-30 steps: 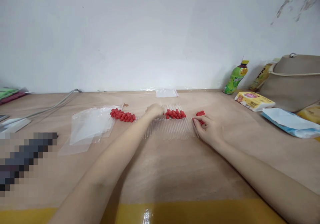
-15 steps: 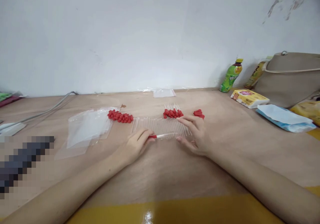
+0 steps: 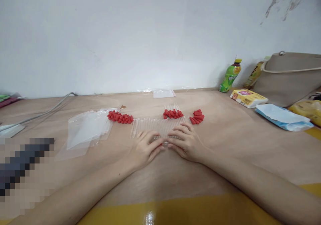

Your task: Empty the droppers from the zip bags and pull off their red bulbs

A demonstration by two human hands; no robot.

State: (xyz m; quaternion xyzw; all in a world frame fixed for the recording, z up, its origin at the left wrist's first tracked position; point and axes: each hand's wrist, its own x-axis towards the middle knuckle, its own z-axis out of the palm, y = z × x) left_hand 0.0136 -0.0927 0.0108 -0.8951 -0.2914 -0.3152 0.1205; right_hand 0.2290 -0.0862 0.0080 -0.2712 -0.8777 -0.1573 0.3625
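My left hand [image 3: 145, 148] is closed on a dropper with a red rubber bulb, which shows only as a sliver under the fingers. The dropper's clear tube [image 3: 165, 143] bridges the small gap to my right hand [image 3: 187, 141], whose thumb and forefinger close on its other end. Beyond both hands lies a row of clear tubes [image 3: 147, 124], partly covered by my fingers. Behind it, a cluster of red bulbs [image 3: 173, 113] has clear tubes pointing toward the wall. Loose red bulbs [image 3: 120, 117] lie at the left, and more red bulbs [image 3: 197, 117] fan out at the right.
Clear plastic bags [image 3: 87, 128] lie at the left, near a grey cable [image 3: 54, 107]. A small bag [image 3: 164, 93] rests by the wall. At the right are a green bottle [image 3: 230, 76], a yellow tissue pack [image 3: 248, 98], a blue-white packet [image 3: 283, 117] and a beige bag [image 3: 288, 78].
My left hand has shifted slightly right and nearer me. My right hand has moved left and down onto the tube's end, uncovering more of the right-hand red bulbs.
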